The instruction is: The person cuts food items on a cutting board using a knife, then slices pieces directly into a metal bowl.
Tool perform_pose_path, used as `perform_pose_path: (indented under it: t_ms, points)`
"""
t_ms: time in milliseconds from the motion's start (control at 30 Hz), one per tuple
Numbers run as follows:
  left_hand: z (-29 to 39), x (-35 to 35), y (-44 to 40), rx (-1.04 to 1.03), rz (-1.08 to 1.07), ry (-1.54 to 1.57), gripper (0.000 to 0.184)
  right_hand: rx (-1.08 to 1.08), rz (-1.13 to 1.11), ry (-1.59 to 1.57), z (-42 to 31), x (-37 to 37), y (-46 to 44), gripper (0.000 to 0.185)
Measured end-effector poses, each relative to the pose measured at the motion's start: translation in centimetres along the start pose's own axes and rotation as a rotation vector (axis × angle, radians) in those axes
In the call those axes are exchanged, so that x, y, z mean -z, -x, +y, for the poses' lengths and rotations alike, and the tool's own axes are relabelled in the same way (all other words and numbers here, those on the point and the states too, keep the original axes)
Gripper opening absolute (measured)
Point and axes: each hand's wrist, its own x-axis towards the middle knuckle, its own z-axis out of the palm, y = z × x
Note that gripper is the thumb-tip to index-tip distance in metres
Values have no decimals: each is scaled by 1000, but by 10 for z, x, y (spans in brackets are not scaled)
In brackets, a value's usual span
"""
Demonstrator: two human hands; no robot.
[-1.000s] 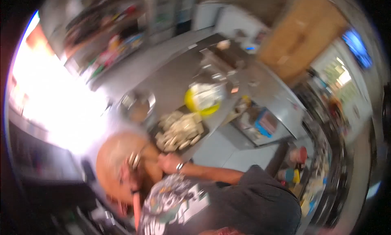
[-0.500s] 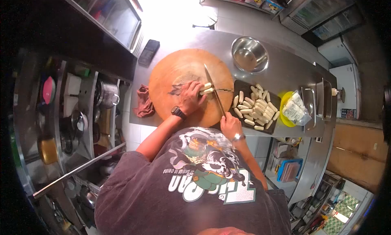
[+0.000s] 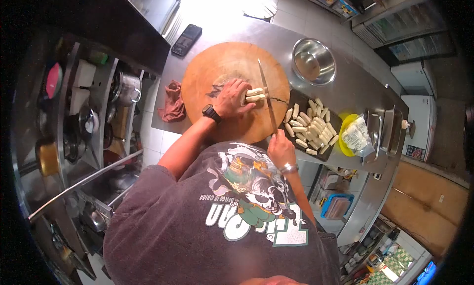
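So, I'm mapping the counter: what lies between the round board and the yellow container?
A dark tray holding pale pieces lies there, in the head view.

1. White glare floods in past the far left corner of the worktop (image 3: 355,95), whose metal surface shines most there
2. By that corner stand a dark panel (image 3: 108,28) and a framed glass pane (image 3: 153,3)
3. Off the left edge rises tiered metal shelving (image 3: 70,70), a long rail (image 3: 81,189) slanting in front
4. Pale tiled floor (image 3: 296,18) shows beyond the far edge
5. Past the far right corner are a glass-fronted fridge (image 3: 412,26) and a white cabinet (image 3: 417,110)
6. Off the right edge stretches a brown panel (image 3: 429,186), with a green-and-white checked surface (image 3: 402,260) farther round, toward the near right corner
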Motion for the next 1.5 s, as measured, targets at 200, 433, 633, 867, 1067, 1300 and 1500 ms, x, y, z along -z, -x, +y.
perform_pose_path:
  t_ms: [200,433,633,867,1067,1300,1500]
  points:
    - [1,-2,-4,8,-55,-40,43,1,-41,31,3,-14,1,16]
    - [0,-6,-5,10,-15,-100,45,52,-93,98,-1,-16,3,13]
    - [1,-5,-5,55,-40,-87,46,70,-70,76,3,-22,4,13]
    - [0,-2,-6,67,-62,-103,45,36,-109,112,-5,-22,0,13]
    - [0,-3,-5,20,-3,-110,36,14,-185,66,-2,-28,-14,14]
    - [-1,-2,-1,9,-14,11,36,-33,-162,3,1,-30,-20,16]
    - [-4,42,27,-94,-112,171,37,-60,-35,-58,-7,-15,-9,15]
